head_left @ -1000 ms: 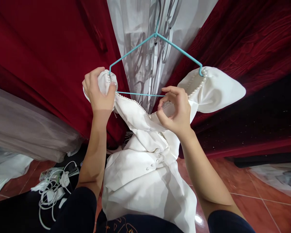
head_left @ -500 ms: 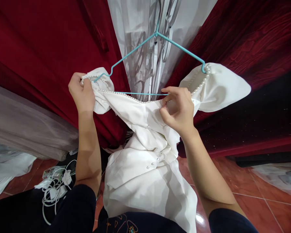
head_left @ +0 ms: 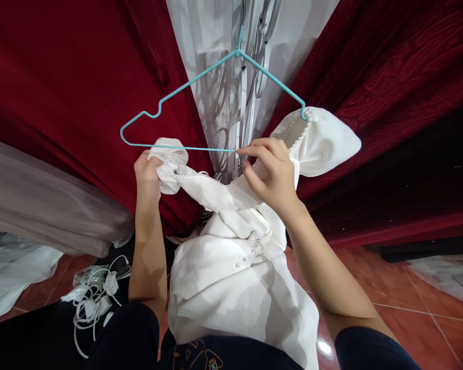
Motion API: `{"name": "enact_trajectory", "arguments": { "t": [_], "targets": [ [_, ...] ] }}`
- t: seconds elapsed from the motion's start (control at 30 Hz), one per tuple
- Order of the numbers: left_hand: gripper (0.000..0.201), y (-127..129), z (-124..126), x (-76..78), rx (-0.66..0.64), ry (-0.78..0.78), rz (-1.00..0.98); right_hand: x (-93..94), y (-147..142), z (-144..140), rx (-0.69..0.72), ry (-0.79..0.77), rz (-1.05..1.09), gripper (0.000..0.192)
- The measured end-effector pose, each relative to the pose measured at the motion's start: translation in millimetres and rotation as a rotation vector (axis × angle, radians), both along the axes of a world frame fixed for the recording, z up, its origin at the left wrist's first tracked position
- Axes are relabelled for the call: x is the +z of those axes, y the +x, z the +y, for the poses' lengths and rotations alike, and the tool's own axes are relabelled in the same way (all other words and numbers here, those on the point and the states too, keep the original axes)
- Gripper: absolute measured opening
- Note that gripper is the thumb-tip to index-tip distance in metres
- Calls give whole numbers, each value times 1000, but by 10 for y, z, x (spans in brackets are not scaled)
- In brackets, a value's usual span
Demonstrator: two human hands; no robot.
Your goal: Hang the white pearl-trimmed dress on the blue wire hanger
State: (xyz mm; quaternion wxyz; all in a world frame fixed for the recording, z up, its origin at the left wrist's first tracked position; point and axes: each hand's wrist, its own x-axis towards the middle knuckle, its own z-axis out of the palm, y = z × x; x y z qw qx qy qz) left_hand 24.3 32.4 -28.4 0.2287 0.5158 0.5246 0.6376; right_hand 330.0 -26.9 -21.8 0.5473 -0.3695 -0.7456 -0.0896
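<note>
A white dress (head_left: 231, 288) with pearl-beaded trim hangs in front of me, its right puffed sleeve (head_left: 330, 141) still looped over the right end of a light blue hanger (head_left: 200, 77). My left hand (head_left: 148, 177) is closed on the pearl-edged left sleeve (head_left: 172, 154), just below the hanger's bare left end. On the hanger's lower bar, my right hand (head_left: 272, 172) has its fingers curled round, with the thumb lower and apart. Part of the bar and the neckline are hidden behind that hand.
Dark red drapes (head_left: 81, 77) flank a white metal frame (head_left: 250, 103) with pale cloth behind it. Tangled white cables (head_left: 90, 308) lie on a black surface at lower left. Red tiles (head_left: 405, 298) cover the floor, with sheer white fabric (head_left: 19, 272) at the left.
The left sleeve has come off the hanger's left end, and my left hand has moved down and right with it. The hanger and my right hand have shifted left.
</note>
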Motion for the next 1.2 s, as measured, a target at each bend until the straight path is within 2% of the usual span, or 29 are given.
{"name": "enact_trajectory", "arguments": {
  "t": [0.07, 0.13, 0.2, 0.27, 0.37, 0.47, 0.53, 0.63, 0.67, 0.73, 0.83, 0.9, 0.97, 1.07, 1.17, 1.2],
  "targets": [
    [22, 158, -246, 65, -19, 111, 141, -11, -18, 26, -2, -4, 15, 24],
    [4, 334, -481, 199, -85, 330, 422, -18, -12, 53, -2, 5, 19, 25],
    [8, 501, -632, 368, -181, 504, 581, -19, 5, 65, -15, 8, 9, 25],
    [16, 635, -667, 513, -200, 566, 646, -16, 14, 49, -30, 11, 2, 24],
    [26, 748, -567, 584, -186, 458, 725, 0, 6, -23, -14, 39, 19, 21],
    [31, 790, -464, 496, -232, 345, 785, 39, 36, -93, 11, 60, 39, 22],
    [35, 808, -450, 418, -265, 346, 778, 92, 129, -97, -62, 158, 138, 24],
    [39, 831, -473, 360, -297, 358, 762, 215, 384, -27, -246, 385, 302, 33],
    [38, 834, -477, 356, -299, 351, 768, 261, 480, 7, -282, 394, 303, 37],
    [38, 831, -472, 362, -279, 332, 788, 349, 649, 66, -300, 257, 234, 39],
    [39, 794, -454, 387, -212, 327, 806, 462, 811, 111, -322, -23, 138, 29],
    [40, 760, -451, 412, -178, 330, 807, 521, 903, 133, -315, -89, 165, 26],
    [41, 736, -452, 440, -174, 324, 801, 550, 1036, 178, -286, -59, 283, 23],
    [42, 736, -440, 467, -218, 305, 775, 481, 1286, 277, -282, 49, 495, 20],
    [42, 769, -410, 461, -263, 289, 743, 259, 1384, 310, -274, 253, 579, 6],
    [42, 782, -401, 455, -270, 288, 732, 169, 1351, 290, -254, 347, 592, 8]
  ]
}}
